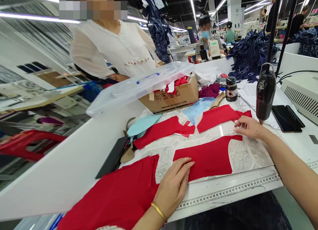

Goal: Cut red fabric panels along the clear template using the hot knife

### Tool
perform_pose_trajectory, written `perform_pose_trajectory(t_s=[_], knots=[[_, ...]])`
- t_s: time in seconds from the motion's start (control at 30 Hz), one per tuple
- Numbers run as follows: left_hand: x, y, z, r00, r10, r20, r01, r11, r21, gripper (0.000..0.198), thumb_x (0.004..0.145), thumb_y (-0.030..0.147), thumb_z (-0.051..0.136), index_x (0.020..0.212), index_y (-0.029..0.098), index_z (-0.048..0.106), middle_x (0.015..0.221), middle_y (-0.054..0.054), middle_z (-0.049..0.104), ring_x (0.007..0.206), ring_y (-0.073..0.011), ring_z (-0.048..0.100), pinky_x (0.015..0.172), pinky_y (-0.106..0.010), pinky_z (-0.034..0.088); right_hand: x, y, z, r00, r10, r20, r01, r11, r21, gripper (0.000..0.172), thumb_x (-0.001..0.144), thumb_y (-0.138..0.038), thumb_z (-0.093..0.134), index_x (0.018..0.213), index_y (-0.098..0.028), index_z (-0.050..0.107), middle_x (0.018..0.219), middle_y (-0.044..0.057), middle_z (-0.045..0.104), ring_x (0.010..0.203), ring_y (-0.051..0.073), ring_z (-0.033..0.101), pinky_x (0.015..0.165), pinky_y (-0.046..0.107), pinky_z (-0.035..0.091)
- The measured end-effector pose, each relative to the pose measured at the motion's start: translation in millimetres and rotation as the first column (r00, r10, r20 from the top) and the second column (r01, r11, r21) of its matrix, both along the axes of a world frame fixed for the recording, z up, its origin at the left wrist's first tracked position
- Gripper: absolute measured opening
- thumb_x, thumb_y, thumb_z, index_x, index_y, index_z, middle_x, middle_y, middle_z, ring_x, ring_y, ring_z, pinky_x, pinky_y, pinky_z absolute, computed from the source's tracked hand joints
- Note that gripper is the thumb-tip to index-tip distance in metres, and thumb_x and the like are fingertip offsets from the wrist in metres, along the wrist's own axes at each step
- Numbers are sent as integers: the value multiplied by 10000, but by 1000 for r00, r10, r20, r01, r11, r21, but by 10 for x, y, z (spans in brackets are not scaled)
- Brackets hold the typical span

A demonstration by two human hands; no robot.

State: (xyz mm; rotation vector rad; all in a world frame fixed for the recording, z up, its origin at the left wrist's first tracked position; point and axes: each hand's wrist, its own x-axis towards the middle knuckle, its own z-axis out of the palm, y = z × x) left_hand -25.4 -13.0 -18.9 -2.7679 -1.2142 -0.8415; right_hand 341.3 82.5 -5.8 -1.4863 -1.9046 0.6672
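My left hand (175, 183), with a gold bangle at the wrist, rests its fingertips on the left end of a flat red fabric piece (206, 157). My right hand (248, 126) hovers or rests beyond that piece's narrow right tip, beside another red piece (218, 117); its fingers are curled together, and whatever they may hold is too small to name. A third red piece (159, 130) lies to the left at the back. Larger red fabric (119, 193) spreads at the front left, partly under my left forearm.
A measuring tape (223, 192) runs along the table's front edge. Behind are a cardboard box (174, 97), a plastic lid (139, 86) and a dark jar (231, 89). A black hanging tool (265, 94) and phone (285, 119) are right. A person in white stands opposite.
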Motion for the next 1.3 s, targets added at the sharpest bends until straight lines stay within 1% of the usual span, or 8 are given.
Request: perform_pose_trajectory(t_s=[0.2, 0.37, 0.6, 0.73, 0.87, 1.03, 1.17, 1.3], knots=[[323, -4, -20, 995, -62, 80, 65, 997, -41, 402, 1019, 96, 437, 1334, 247, 636, 1248, -106, 710, 1147, -244, 693, 986, -395, 612, -89, -60, 34, 987, 152, 46, -152, 988, -9, 109, 680, -108, 719, 659, -207, 679, 715, -12, 586, 657, 136, 523, 621, 263, 416], [461, 40, -39, 992, -84, 92, 89, 995, -55, 410, 1003, 82, 435, 1302, 237, 669, 1208, -110, 722, 1120, -258, 697, 981, -426, 618, -143, -67, -6, 989, 120, 85, -125, 991, 55, 219, 713, 8, 558, 689, -196, 634, 849, 21, 611, 773, 153, 561, 713, 276, 427], [425, 17, -56, 988, -80, 129, 90, 993, -71, 463, 983, 45, 444, 1345, 254, 644, 1238, -107, 706, 1147, -255, 683, 982, -417, 618, -65, -43, -59, 990, 15, 138, -28, 995, 93, 286, 701, 44, 479, 596, -207, 564, 787, 49, 617, 877, 225, 560, 807, 358, 403], [407, 6, -72, 987, -58, 149, 69, 995, -74, 434, 984, 49, 445, 1307, 247, 657, 1248, -109, 704, 1158, -255, 679, 984, -406, 615, -37, -30, -54, 989, -60, 132, 46, 993, 113, 224, 750, -24, 513, 746, -218, 625, 881, 55, 639, 931, 239, 571, 831, 374, 425], [406, 4, -57, 989, -76, 125, 87, 992, -87, 418, 974, 52, 449, 1265, 238, 683, 1226, -106, 719, 1135, -260, 691, 995, -424, 610, -41, -27, -74, 988, -84, 129, 73, 993, 92, 113, 783, -146, 631, 861, -225, 653, 903, 47, 649, 840, 210, 584, 741, 333, 457], [342, 47, 58, 993, -76, 90, 84, 992, -94, 394, 999, 84, 448, 1275, 231, 687, 1190, -120, 725, 1112, -256, 694, 970, -411, 613, -24, -23, -113, 991, -108, 83, 102, 992, 79, 185, 794, -179, 631, 969, -225, 670, 974, 48, 654, 712, 167, 586, 691, 325, 489], [120, 266, 166, 999, -32, -26, 29, 992, -120, 316, 989, 109, 474, 1169, 197, 718, 1128, -123, 729, 1071, -257, 689, 942, -416, 612, 0, -1, -134, 997, -76, -10, 76, 996, 36, 146, 729, -224, 669, 872, -235, 696, 887, 38, 645, 625, 160, 551, 624, 332, 468], [-105, 687, 207, 992, 83, -94, -98, 980, -171, 267, 946, 101, 542, 1098, 196, 740, 1097, -109, 732, 1052, -258, 685, 949, -428, 598, -22, -8, -87, 974, -159, -164, 163, 987, 12, 268, 766, -439, 700, 943, -240, 727, 727, 32, 624, 624, 195, 538, 605, 359, 451]])
